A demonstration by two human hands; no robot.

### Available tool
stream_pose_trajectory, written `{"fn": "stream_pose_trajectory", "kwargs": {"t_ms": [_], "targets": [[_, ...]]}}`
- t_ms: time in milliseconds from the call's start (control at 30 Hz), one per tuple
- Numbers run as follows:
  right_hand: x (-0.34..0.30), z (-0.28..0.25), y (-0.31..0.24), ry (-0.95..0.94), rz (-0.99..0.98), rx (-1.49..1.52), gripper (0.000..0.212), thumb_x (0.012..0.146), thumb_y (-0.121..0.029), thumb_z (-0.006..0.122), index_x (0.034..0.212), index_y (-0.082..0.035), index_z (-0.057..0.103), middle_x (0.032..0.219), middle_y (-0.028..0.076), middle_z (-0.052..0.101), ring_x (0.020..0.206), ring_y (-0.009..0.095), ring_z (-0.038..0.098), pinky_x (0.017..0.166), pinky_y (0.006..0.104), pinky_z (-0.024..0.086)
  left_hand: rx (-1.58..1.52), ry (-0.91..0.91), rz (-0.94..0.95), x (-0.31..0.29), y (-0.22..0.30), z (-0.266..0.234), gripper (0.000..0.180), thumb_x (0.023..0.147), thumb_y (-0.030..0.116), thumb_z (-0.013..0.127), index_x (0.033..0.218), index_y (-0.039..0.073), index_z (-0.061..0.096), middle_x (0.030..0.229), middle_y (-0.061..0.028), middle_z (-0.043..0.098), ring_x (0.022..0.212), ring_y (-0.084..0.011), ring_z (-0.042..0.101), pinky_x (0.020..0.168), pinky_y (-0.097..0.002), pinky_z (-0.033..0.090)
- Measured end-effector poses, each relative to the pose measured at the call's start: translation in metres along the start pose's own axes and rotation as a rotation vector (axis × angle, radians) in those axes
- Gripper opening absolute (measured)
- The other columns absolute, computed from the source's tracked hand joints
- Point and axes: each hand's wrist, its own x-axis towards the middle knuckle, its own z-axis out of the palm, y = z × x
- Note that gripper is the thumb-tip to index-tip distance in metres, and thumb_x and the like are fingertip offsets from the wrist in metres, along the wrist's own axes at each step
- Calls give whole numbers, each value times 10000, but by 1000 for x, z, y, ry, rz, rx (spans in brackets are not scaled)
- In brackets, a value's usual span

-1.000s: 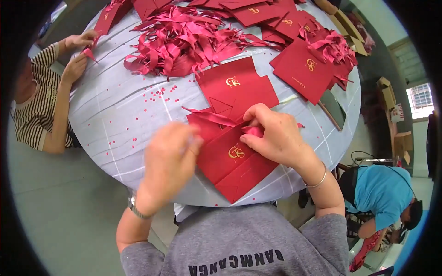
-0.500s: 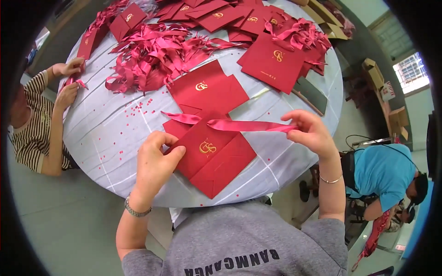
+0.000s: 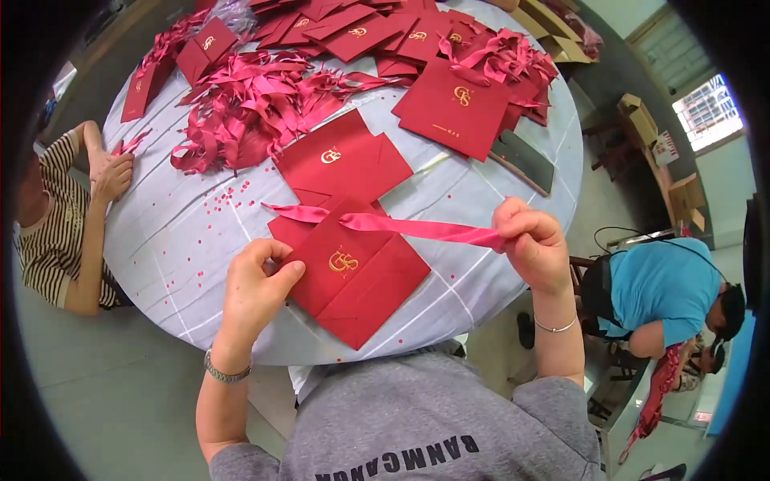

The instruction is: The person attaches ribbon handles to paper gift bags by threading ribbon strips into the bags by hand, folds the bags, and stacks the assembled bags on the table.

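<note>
A flat red paper bag (image 3: pixel 357 280) with a gold emblem lies near the table's front edge. My left hand (image 3: pixel 255 290) grips its left edge between thumb and fingers. A pink-red satin ribbon (image 3: pixel 425 230) passes through the bag's upper part, with a short pointed tail out to the left. My right hand (image 3: pixel 531 247) is closed on the ribbon's long end and holds it stretched to the right, a little above the table. Just beyond, another flat red bag (image 3: pixel 345 160) lies partly under the one I hold.
A heap of loose ribbons (image 3: pixel 249 112) lies farther back, with stacked red bags (image 3: pixel 457 108) at the far right. A dark phone-like slab (image 3: pixel 523 163) rests beside them. Red paper dots (image 3: pixel 228 195) dot the tablecloth (image 3: pixel 160 232). Two people (image 3: pixel 68 224) (image 3: pixel 662 284) sit left and right.
My right hand has closed more tightly round the ribbon end and dropped slightly. The ribbon still runs through the bag, and my left hand keeps its grip. The view has shifted a little.
</note>
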Motion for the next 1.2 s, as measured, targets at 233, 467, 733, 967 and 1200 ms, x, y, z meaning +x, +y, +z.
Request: {"fn": "stream_pose_trajectory", "kwargs": {"t_ms": [233,467,733,967,1200], "targets": [[0,15,-7,29,29,186,187,903,-105,622,1043,17,639,889,114,542,654,144,491,527,258,404,-38,-8,5,-1,-10,0,129,798,81,692,857,-6,617,638,67,493,557,-8,399,481,-206,331],[-12,30,-25,179,345,-85,152,887,-14,584,1009,44,655,792,79,570,558,101,499,489,223,404,-59,-5,5,-1,-11,-1,127,802,81,690,853,-9,616,650,66,502,566,-6,406,487,-201,337],[-31,24,-30,-140,415,-117,222,786,72,607,997,80,677,826,137,642,597,124,579,527,231,450,-80,13,-9,-2,-12,2,103,807,60,681,856,-7,620,666,55,536,575,-10,447,497,-194,361],[-48,39,-28,-88,310,300,511,723,146,481,1224,79,555,1085,238,630,826,277,670,645,302,548,-215,-71,-162,-3,-3,-3,116,806,54,683,890,-10,635,740,17,591,655,-46,526,558,-212,420],[-17,52,-4,35,-115,2,306,836,-300,736,981,-52,629,935,129,565,664,172,524,562,272,440,-98,-110,-81,2,-4,-16,126,796,55,683,893,-13,639,755,19,593,678,-64,521,595,-231,432]]}}
